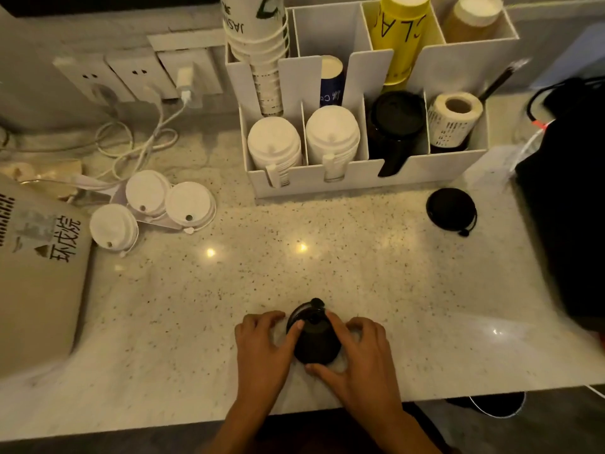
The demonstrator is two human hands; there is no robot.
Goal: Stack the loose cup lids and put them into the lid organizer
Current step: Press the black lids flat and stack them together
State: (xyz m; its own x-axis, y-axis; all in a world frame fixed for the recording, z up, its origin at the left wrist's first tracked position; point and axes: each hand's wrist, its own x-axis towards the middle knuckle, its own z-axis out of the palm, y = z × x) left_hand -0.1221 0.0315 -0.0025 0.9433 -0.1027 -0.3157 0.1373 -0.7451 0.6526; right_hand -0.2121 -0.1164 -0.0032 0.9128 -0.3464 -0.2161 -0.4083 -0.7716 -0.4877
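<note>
Together, left hand [262, 348] and right hand [357, 355] clamp curled fingers around the black lids [314, 339].

Left hand [262, 345] and right hand [357, 352] close together, fingers [337, 326] curled inward.

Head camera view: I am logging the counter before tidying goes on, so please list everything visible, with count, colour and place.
black lids in hand: a small stack, count unclear, black, near counter edge
loose black lid: one, black, right of centre on the counter
loose white lids: three, white, left on the counter
lid organizer: one, white, at the back
white lid stacks: two, white, front left slots
black lid stack: one, black, third front slot
label roll: one, white, front right slot
cup stacks: white, blue, yellow and brown, rear slots
wall sockets: white, with a charger cable
bag: one, beige, far left
left hand: grip on the stack's left side
right hand: grip on its right side
</note>
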